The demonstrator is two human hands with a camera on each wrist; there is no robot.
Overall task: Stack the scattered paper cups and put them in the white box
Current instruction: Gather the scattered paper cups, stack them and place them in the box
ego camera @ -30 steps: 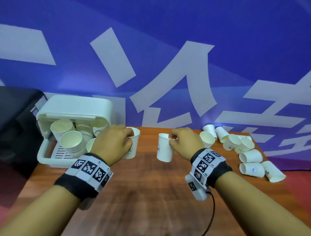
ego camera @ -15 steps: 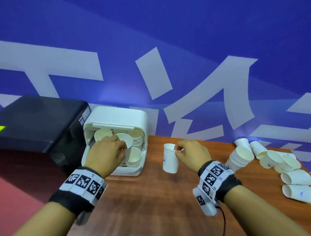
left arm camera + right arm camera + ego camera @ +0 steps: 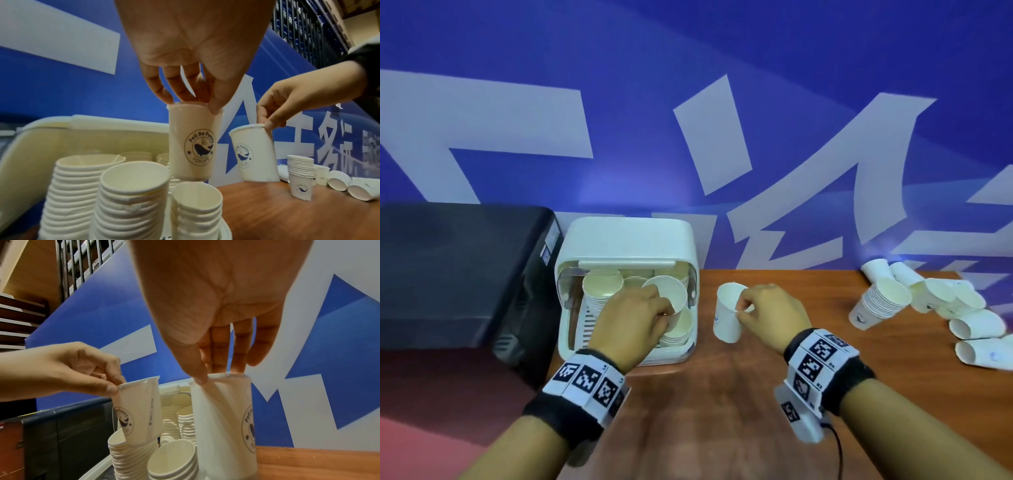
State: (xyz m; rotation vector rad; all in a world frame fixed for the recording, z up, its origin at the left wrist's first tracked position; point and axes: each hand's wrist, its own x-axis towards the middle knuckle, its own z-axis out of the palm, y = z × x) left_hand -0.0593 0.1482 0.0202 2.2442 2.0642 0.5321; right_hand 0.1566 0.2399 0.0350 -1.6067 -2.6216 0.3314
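Observation:
My left hand [image 3: 650, 310] pinches the rim of a white paper cup [image 3: 667, 296] with a whale logo [image 3: 200, 147] and holds it upright just above a cup stack [image 3: 196, 209] inside the open white box [image 3: 630, 240]. Several tall stacks [image 3: 82, 194] fill the box. To the right of the box, my right hand [image 3: 748, 308] pinches the rim of a second paper cup [image 3: 726, 317] and holds it above the wooden table [image 3: 722, 394]. In the right wrist view that cup [image 3: 224, 426] hangs from thumb and fingers beside the box.
A short cup stack [image 3: 876, 306] lies tilted at the table's right, among several loose cups [image 3: 976, 325] lying on their sides. A black case [image 3: 455, 274] stands left of the box. A blue and white banner [image 3: 688, 102] backs the table.
My left hand has carried its cup leftward from over the table to above a stack in the box. The right hand keeps its cup, and the view has swung left.

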